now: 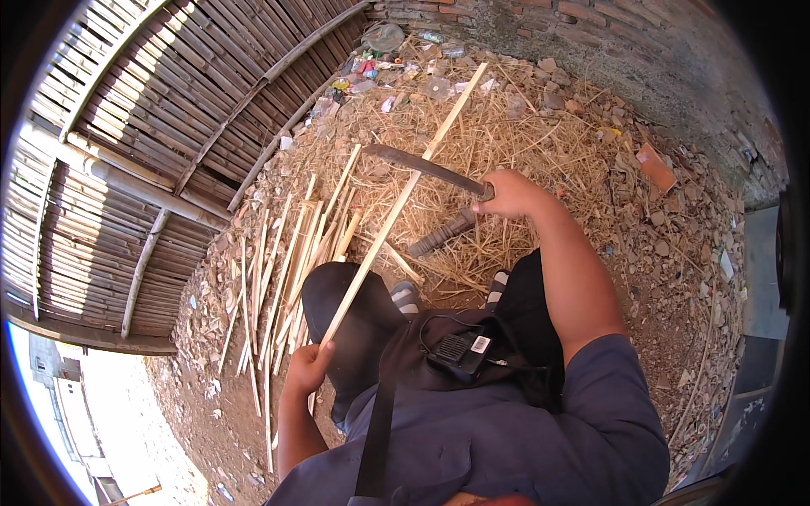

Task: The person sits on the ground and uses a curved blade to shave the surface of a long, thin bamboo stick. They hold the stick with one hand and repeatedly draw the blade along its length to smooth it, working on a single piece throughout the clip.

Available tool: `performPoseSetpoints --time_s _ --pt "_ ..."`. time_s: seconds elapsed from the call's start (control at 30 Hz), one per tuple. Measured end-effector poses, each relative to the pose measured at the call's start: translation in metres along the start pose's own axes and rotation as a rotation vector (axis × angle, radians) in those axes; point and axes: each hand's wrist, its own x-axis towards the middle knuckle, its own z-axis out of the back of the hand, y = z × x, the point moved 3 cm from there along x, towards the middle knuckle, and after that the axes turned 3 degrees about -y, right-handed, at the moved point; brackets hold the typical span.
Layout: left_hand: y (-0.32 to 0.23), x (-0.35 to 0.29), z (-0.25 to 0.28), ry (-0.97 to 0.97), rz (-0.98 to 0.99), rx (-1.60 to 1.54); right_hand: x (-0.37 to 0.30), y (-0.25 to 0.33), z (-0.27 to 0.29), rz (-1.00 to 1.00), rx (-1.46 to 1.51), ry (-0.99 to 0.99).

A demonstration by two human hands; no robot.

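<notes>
A carpet of dry shavings (506, 160) covers the ground ahead, with a stack of split bamboo slats (287, 261) lying to the left, likely kept there within reach. The long bamboo strip (396, 202) slants from lower left up to upper right, its near end gripped by the left hand (308, 368), fingers wrapped round it. The right hand (510, 194) clasps a machete (422, 164), blade crossing the strip and pointing left.
</notes>
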Motion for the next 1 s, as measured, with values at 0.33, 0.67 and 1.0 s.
performPoseSetpoints --time_s 0.33,0.67,1.0 --pt "0.014 0.0 0.002 0.007 0.067 0.036 -0.016 0.041 -0.022 0.106 -0.099 0.089" --pt "-0.001 -0.001 -0.001 -0.001 0.015 0.0 -0.003 -0.007 0.006 -0.053 -0.021 -0.07" --pt "0.0 -0.004 -0.002 -0.008 -0.004 -0.039 -0.015 0.039 -0.025 0.199 -0.077 0.113"
